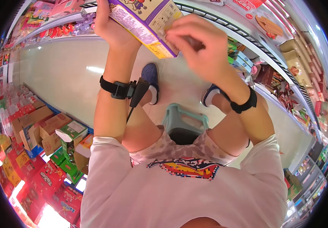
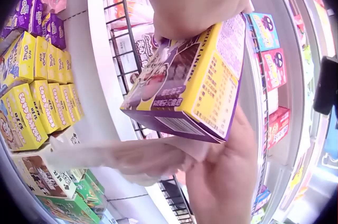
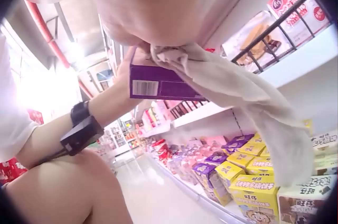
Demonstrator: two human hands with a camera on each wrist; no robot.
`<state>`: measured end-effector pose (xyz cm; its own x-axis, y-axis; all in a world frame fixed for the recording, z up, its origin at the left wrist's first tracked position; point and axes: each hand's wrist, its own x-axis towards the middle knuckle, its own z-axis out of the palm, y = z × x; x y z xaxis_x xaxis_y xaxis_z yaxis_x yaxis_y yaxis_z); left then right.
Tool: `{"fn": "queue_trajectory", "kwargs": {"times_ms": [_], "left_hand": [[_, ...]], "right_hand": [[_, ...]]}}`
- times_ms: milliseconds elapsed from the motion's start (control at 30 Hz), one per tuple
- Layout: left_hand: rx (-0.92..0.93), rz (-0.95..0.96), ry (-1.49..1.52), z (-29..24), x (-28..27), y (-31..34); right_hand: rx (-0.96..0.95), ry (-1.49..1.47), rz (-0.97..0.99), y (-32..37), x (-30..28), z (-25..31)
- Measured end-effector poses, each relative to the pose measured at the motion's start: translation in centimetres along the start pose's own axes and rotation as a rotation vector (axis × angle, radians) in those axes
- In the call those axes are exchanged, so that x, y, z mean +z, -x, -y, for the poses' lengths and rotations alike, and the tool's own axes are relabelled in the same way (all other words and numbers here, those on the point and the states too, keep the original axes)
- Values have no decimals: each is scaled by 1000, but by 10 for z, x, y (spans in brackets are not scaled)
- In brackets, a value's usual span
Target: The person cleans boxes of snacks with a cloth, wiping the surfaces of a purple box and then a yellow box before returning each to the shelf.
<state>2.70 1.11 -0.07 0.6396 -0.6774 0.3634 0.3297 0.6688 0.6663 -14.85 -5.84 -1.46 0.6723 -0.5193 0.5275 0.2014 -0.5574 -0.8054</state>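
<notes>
A purple and yellow snack box is tilted in front of me, with printed text on its sides. My left hand grips it from the left; most of those fingers are out of frame or behind the carton. On the box's right side, my right hand pinches a thin white cloth. The cloth's loose end trails down from the fingers in the right wrist view. Seen from the left wrist, the right hand and cloth are against the box's barcode end.
Ahead runs a shelf with a black wire rail and packaged snacks. Yellow cartons stand on the lower shelf. Opened cardboard boxes and red packages are at left. A grey-green stool is between the legs.
</notes>
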Motion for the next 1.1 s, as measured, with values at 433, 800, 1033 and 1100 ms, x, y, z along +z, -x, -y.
{"fn": "queue_trajectory", "kwargs": {"times_ms": [433,800,1033,1100], "left_hand": [[35,75,49,-7,-12,-12],[19,-73,-23,-4,-9,-9],[-6,-21,71,5,-16,-9],[-2,-8,68,3,-20,-12]], "right_hand": [[-67,5,-1,14,8,14],[-45,-42,54,9,6,7],[136,-69,-185,-2,2,-36],[-167,7,8,3,5,-16]]}}
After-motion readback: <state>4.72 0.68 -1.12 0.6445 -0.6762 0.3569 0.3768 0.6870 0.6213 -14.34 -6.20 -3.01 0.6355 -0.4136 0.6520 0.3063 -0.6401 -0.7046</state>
